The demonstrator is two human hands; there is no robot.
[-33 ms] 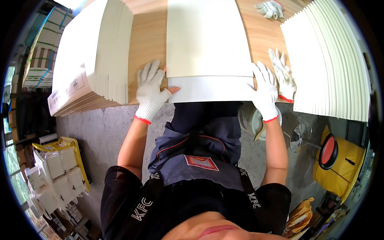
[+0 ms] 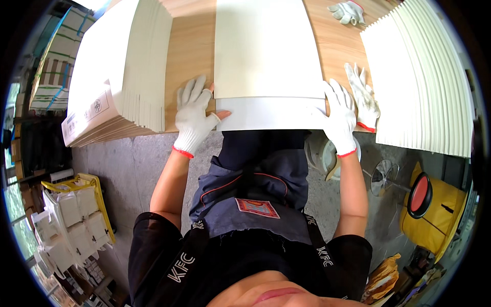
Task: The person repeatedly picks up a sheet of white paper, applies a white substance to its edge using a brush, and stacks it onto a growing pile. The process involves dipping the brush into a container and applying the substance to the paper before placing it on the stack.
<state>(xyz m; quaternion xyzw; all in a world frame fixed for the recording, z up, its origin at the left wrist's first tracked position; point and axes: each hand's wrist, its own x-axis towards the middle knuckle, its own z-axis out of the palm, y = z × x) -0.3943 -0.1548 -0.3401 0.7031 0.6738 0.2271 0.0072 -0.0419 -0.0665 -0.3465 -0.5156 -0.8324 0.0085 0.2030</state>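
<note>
A long cream board lies on the wooden table before me, with a white strip along its near end. Both my hands wear white knit gloves with red cuffs. My left hand rests flat at the left edge, fingers stretched forward, its bare thumb tip on the strip. At the opposite edge, my right hand lies with fingers extended; its thumb reaches over the strip's right end. Neither hand is closed on anything. Just right of it lies a loose white glove with a red cuff.
Tall stacks of folded pale sheets stand at the table's left and right. Another crumpled glove lies farther back. Below are a yellow-framed cart with white boxes, a red-and-black disc, and a yellow bundle.
</note>
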